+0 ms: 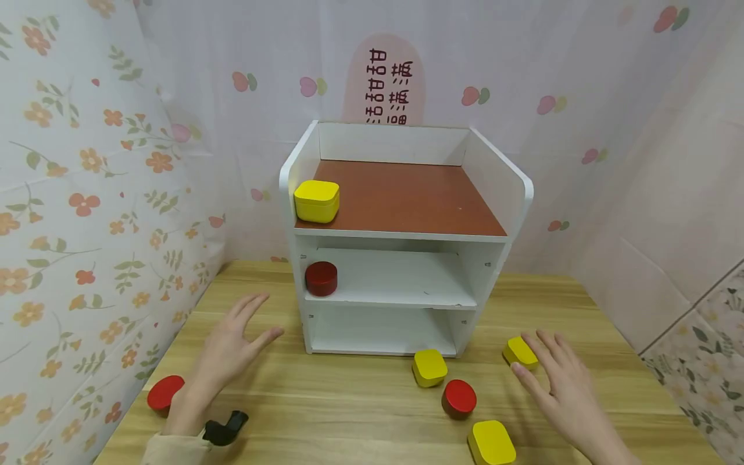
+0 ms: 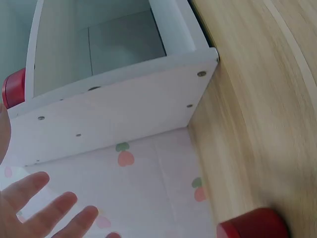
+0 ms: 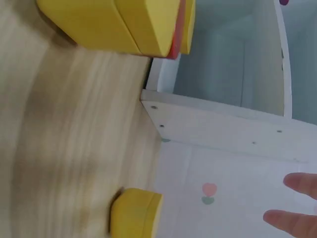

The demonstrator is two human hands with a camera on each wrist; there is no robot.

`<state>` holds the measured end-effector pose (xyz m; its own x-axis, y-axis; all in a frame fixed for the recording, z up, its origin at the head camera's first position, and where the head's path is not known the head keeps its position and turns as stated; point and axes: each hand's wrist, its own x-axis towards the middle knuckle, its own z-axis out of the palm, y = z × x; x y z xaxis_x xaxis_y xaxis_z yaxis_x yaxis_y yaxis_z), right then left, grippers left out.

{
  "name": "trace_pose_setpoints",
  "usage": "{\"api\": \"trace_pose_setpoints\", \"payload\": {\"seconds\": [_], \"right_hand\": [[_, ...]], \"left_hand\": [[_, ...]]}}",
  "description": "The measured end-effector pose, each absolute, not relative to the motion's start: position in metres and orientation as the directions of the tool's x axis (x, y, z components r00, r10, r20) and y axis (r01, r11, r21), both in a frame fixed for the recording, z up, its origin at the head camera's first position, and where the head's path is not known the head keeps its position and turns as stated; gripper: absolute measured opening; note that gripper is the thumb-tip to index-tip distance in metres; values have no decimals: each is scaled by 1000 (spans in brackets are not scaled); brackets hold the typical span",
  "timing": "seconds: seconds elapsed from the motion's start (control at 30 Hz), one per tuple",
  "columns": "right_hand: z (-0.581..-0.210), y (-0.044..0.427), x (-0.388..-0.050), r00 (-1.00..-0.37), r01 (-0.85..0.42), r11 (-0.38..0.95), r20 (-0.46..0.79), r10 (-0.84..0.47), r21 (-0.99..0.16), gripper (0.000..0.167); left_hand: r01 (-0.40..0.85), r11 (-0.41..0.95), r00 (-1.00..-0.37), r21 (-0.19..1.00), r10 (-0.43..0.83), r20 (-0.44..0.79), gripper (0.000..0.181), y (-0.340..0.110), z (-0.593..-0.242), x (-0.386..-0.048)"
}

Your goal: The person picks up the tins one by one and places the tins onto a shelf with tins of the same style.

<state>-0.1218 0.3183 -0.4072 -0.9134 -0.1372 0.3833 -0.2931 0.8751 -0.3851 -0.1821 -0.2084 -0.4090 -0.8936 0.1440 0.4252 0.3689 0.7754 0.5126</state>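
A yellow rounded-square box (image 1: 518, 353) lies near the wide-spread right grip (image 1: 562, 389); the left grip (image 1: 228, 349), also wide, hovers above the wood-grain worktop (image 1: 349, 413), flower-printed fabric (image 1: 75, 245) alongside.

Head view: high, forward and downward, whole white shelf (image 1: 401, 235); left wrist, right wrist: low, nearer, turned sideways, from opposite sides, sharing its lower compartments (image 2: 124, 44)

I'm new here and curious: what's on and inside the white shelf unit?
A yellow box sits at the left of the brown top; a red container stands left on the middle shelf. Anything directly behind them is hidden.
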Motion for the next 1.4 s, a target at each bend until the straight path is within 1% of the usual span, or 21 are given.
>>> {"api": "trace_pose_setpoints", "payload": {"seconds": [0.13, 0.23, 0.37, 0.53, 0.67, 0.8, 0.9, 1.0, 1.2, 1.4], "right_hand": [[-411, 317, -116, -910, -325, 843, 385, -155, -430, 55], [-412, 314, -112, -920, -332, 819, 354, -171, -467, 53], [-415, 310, -105, -921, -353, 792, 336, -199, -499, 52], [-423, 307, -101, -901, -400, 793, 357, -247, -460, 49], [-430, 306, -97, -910, -389, 806, 320, -263, -445, 45], [-433, 306, -92, -936, -349, 805, 221, -274, -479, 42], [-434, 305, -90, -957, -282, 813, 93, -274, -510, 44], [-435, 304, -89, -960, -234, 811, -3, -279, -535, 46], [-440, 304, -89, -941, -253, 794, -49, -334, -553, 48], [-445, 305, -91, -925, -218, 788, -134, -354, -576, 53]], "left_hand": [[382, 746, -890, 545, 139, 433, 63, -205, -411, -186], [384, 728, -892, 568, 134, 431, 61, -202, -411, -188], [394, 721, -887, 570, 134, 442, 59, -199, -413, -191], [425, 689, -872, 587, 138, 469, 53, -196, -417, -197], [459, 618, -862, 638, 136, 488, 48, -191, -420, -204], [456, 550, -873, 699, 125, 471, 44, -186, -422, -209], [421, 522, -895, 742, 108, 432, 43, -183, -424, -212], [392, 504, -911, 769, 99, 399, 41, -181, -425, -214], [327, 471, -942, 820, 88, 324, 31, -179, -429, -217], [241, 433, -971, 869, 118, 210, 32, -182, -436, -219]]}}
